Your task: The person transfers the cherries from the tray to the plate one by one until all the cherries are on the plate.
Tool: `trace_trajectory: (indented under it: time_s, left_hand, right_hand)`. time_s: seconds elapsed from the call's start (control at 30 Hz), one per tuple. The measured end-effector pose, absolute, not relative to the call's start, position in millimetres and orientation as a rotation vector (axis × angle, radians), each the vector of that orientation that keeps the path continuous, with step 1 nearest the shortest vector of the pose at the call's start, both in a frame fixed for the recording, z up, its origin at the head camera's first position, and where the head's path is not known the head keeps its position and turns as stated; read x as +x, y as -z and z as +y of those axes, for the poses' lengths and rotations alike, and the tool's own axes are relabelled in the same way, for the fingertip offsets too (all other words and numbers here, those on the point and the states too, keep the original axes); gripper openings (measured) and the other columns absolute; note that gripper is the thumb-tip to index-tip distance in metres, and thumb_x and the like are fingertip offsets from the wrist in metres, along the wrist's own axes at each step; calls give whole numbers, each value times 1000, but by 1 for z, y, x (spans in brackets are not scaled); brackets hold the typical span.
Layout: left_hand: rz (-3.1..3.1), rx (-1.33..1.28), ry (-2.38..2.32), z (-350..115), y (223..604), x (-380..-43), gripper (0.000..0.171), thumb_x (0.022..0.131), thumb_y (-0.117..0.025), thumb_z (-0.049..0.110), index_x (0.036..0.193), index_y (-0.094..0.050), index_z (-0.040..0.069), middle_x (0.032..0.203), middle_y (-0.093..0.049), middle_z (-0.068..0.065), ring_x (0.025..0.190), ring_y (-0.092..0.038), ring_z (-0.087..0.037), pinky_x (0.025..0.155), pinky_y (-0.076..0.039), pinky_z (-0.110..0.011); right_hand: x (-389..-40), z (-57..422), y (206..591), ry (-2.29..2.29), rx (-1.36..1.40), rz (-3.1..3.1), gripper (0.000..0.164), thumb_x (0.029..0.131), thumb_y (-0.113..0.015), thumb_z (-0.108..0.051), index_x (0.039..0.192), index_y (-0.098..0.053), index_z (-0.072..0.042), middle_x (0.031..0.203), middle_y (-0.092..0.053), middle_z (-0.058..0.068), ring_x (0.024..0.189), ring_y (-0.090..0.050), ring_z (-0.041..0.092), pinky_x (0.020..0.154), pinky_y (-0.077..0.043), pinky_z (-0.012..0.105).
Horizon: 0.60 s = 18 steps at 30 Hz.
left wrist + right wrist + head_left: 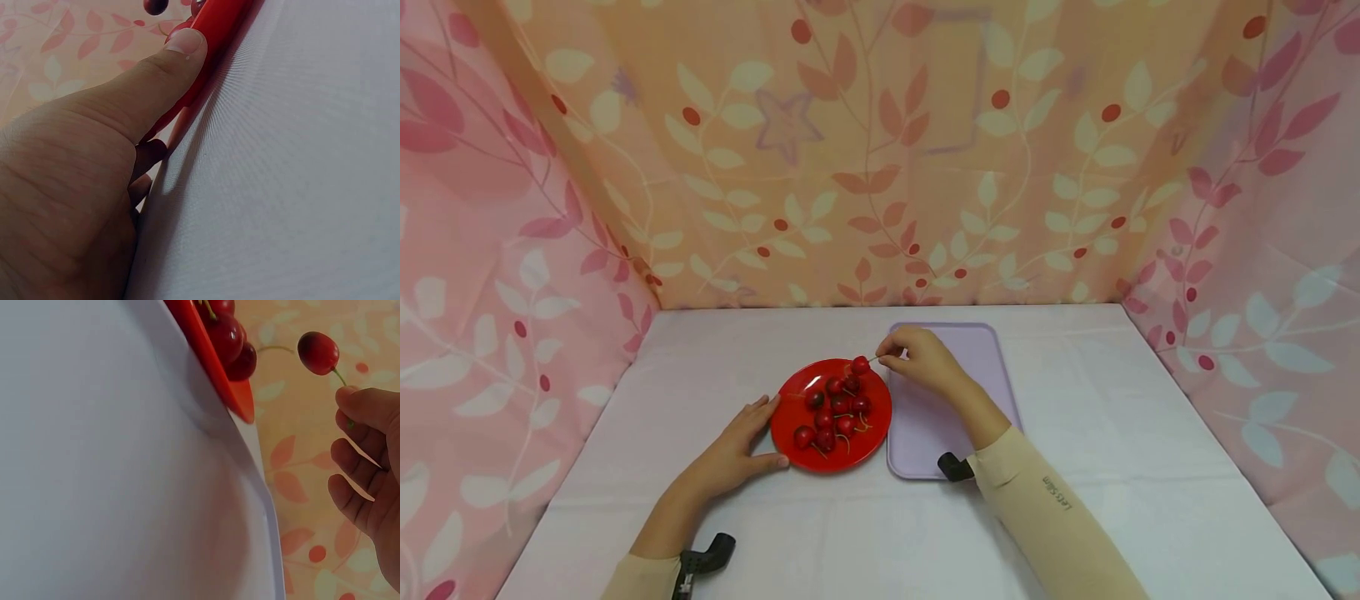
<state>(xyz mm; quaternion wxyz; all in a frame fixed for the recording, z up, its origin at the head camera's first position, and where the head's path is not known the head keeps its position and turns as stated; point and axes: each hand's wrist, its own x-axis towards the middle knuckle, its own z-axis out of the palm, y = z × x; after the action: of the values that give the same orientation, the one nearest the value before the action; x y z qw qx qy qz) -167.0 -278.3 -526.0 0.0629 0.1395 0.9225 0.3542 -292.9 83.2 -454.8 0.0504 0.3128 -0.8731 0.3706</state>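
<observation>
My right hand (925,360) pinches the thin stem of a cherry (318,353) between thumb and forefinger. In the right wrist view this dark red cherry is in the air, clear of the plate's rim, and the other fingers curl loosely below the stem. Seen from the head, it overlaps the far right edge of a round red plate (874,435). Several cherries (840,404) with stems lie on that plate. My left hand (733,450) rests at the plate's left side, thumb and fingers spread, the thumb (169,62) touching the rim.
A light purple rectangular tray (928,446) lies right of the plate, partly under my right hand and forearm. White cloth (820,533) covers the table. Leaf-patterned curtains (865,208) stand at the back and both sides. A black wrist camera (953,467) sits on the right sleeve.
</observation>
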Motion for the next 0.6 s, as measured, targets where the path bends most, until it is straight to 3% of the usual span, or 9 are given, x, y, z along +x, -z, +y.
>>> trace_trajectory:
  time_s: [0.37,0.6]
  left_hand:
    - [2792,435,-1066,-279,526,-166,106,80,-81,58,164,-25,26,169,-24,-15,155,-13,-48,118,-19,-73]
    - [2795,443,-1068,-279,526,-167,105,81,-80,58,164,-25,26,169,-25,-15,155,-15,-48,118,-19,-73]
  right_hand:
    - [-281,45,442,-976,1133,-2665,8,93,-76,-16,99,-77,-21,91,-69,-11,91,-62,8,87,-55,31]
    - [-275,21,440,-817,1234,-2732,6,95,-74,-21,99,-77,-24,93,-66,-13,95,-57,7,88,-52,24]
